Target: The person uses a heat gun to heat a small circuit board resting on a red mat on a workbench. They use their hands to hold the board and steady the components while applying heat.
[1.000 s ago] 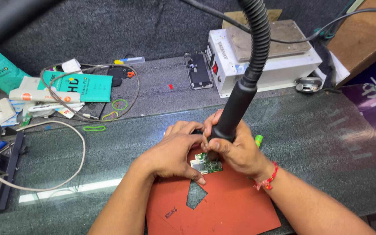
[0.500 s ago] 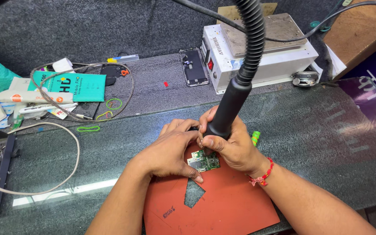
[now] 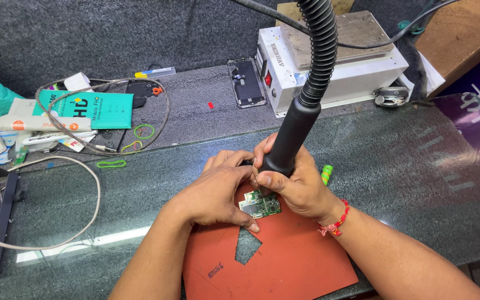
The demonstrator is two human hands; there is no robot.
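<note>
- Since the earlier head-view pictures, little has shifted: the black hot-air handpiece (image 3: 287, 141) is kept upright over the small green circuit board (image 3: 260, 204), and the camera has only drifted slightly, so the work is judged to be held steadily at one spot on the board.
- Seen from the head view, the right hand (image 3: 293, 180) is wrapped closed around the lower end of the handpiece, whose ribbed black hose (image 3: 320, 50) climbs out of the top of the frame.
- The left hand (image 3: 218, 191) is curled narrow, its fingertips pressed at the board's left edge; whether a small tool is pinched there cannot be told.
- The board is found lying on a red-orange mat (image 3: 295, 261), near its upper edge, between the two hands; a notch is cut in the mat below it.
- A dark green stone tabletop (image 3: 406, 166) carries the mat; a green marker (image 3: 326, 174) lies just beside the right hand.
- Further back, a white heating-plate unit (image 3: 334, 61), a bare phone frame (image 3: 246, 82), a teal packet (image 3: 93, 110), loose cables (image 3: 84, 183) and green rubber bands (image 3: 111, 164) are set out against grey carpet-like cloth.
</note>
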